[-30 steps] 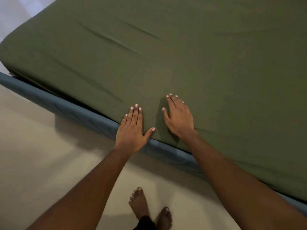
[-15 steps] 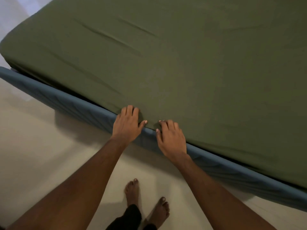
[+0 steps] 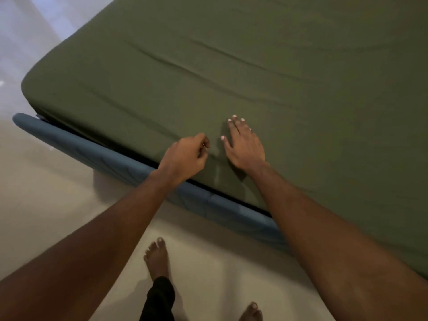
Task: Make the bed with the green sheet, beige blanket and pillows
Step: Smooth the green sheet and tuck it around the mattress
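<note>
Head view, looking down over one long side of the bed.

Sheet [image 3: 278, 100]: green, spread over the whole mattress top and wrapped down round the near-left corner. The surface is mostly flat. Several long shallow creases run slantwise across the middle, and one leads towards the left hand.

Left hand [image 3: 185, 156]: at the near edge of the mattress, knuckles up and fingers curled in. Thumb and forefinger are closed together on a small pinch of sheet, and a short raised fold stands just beside the fingertips [image 3: 205, 142].

Right hand [image 3: 245, 144]: just beside the left, apart from it by a narrow gap. It lies palm down and flat on the sheet, fingers straight and slightly fanned, thumb out towards the left hand. It grips nothing. Its forearm lies across the mattress edge.

Bed frame [image 3: 115, 158]: blue and padded, showing as a band below the mattress edge, with a dark gap between the two.

Floor [image 3: 58, 193]: pale and smooth. Two bare feet stand on it near the frame, left foot [image 3: 157, 258] forward, right foot [image 3: 252, 311] at the bottom edge. A dark trouser leg [image 3: 159, 297] shows above the left foot.
</note>
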